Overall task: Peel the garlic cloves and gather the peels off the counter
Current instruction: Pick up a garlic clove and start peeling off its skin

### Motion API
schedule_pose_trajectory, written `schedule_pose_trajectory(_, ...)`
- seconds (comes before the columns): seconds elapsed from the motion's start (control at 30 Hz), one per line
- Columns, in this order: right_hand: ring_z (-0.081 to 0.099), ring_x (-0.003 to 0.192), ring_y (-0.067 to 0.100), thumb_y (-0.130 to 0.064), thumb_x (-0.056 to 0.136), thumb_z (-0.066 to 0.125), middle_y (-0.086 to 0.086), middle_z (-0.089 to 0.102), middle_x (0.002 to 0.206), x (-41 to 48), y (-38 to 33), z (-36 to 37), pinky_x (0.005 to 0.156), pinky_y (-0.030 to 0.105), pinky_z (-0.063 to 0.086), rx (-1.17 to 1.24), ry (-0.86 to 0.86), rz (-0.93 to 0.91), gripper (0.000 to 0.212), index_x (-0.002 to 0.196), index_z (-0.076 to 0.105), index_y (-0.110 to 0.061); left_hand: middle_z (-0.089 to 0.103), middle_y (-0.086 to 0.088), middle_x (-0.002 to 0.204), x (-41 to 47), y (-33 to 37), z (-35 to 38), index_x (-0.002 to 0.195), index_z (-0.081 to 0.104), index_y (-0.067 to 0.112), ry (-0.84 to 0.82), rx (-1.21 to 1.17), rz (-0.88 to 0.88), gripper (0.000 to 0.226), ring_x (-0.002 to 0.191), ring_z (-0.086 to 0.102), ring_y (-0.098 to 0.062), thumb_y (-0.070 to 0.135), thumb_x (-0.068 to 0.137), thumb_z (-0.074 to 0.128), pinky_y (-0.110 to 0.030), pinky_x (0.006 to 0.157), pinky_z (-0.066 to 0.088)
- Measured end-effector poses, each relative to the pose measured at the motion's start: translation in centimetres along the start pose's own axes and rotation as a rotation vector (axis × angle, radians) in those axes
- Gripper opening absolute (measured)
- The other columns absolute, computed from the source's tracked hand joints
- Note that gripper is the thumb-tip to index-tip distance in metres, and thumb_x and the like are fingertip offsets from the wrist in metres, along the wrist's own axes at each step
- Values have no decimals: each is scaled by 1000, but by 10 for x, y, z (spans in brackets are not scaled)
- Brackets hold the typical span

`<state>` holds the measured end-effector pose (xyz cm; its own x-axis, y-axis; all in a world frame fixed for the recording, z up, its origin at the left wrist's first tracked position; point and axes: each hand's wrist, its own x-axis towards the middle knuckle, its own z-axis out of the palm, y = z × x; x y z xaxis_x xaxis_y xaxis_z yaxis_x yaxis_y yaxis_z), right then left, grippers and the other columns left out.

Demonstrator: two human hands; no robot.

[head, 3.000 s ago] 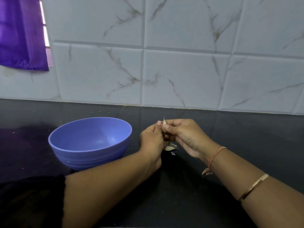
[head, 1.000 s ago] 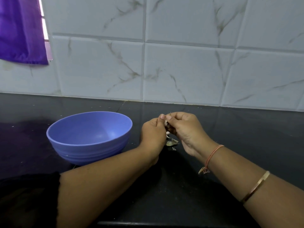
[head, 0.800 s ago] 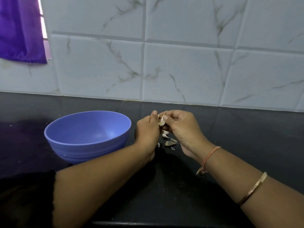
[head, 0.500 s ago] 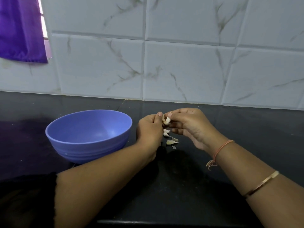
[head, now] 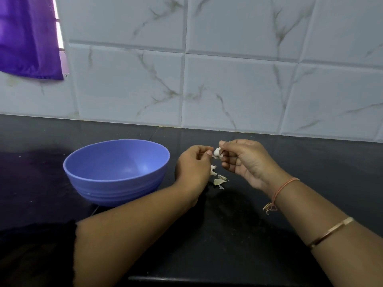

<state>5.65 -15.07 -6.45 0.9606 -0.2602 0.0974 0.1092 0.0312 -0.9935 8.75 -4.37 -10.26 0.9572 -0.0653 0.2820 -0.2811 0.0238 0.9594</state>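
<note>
My right hand [head: 243, 162] pinches a small pale garlic clove [head: 217, 152] between thumb and fingertips, held a little above the black counter [head: 238, 235]. My left hand [head: 193, 166] is right beside it with curled fingers, its fingertips at the clove's left side. Below and between the hands, several loose pale peels [head: 219, 180] lie on the counter, with a whitish piece [head: 212, 169] partly hidden behind my left hand.
A blue plastic bowl [head: 99, 183] stands on the counter just left of my left hand; I see nothing inside it. A white marbled tile wall [head: 228, 79] rises behind. A purple cloth [head: 27, 38] hangs at the top left.
Both hands have stayed over the same spot, working the clove. More pale pieces have dropped onto the counter beneath them, and my right hand has drawn slightly away to the right.
</note>
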Motion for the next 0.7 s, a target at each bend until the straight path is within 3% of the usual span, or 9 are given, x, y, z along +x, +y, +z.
schedule_pose_trajectory(0.07,56,54,14,-9,86,61,7,58,64,0,1,0,51,19,52,28,-8,5,14,72,57,-5,66,-1,76,-3,3,0,78,67,22,-38,-34,6,22,72,60,-15,27,93,52,-37,75,51)
schedule_pose_trajectory(0.2,63,57,13,-3,85,59,8,63,68,1,2,0,54,22,54,95,-40,-5,5,81,57,-5,65,5,76,-5,5,0,90,67,17,-108,-109,15,8,65,55,-2,22,87,63,-18,64,45)
schedule_pose_trajectory(0.37,62,66,14,-3,90,53,12,64,79,3,2,-2,63,20,56,5,-113,-27,11,91,64,2,65,0,75,1,3,-2,85,65,18,-22,-190,-56,4,65,54,-9,15,86,63,-28,70,48)
schedule_pose_trajectory(0.43,63,70,14,-3,89,54,12,64,82,2,2,-3,66,21,55,-62,-157,-52,12,95,63,3,66,-1,82,2,3,-2,94,65,16,-17,-209,-86,7,71,56,-11,16,87,62,-29,68,47)
schedule_pose_trajectory(0.53,63,73,12,-1,85,61,7,66,82,1,3,-4,68,21,55,-163,-159,-136,8,92,66,-2,68,-3,97,2,2,0,110,65,12,-65,-201,-111,22,86,60,-13,20,90,58,-28,79,49)
schedule_pose_trajectory(0.7,61,66,9,-3,83,64,2,66,75,1,2,-3,62,17,54,-334,-73,-249,3,85,67,-3,64,3,74,0,4,0,99,71,14,-84,-179,-86,17,66,51,-7,21,90,59,-29,75,47)
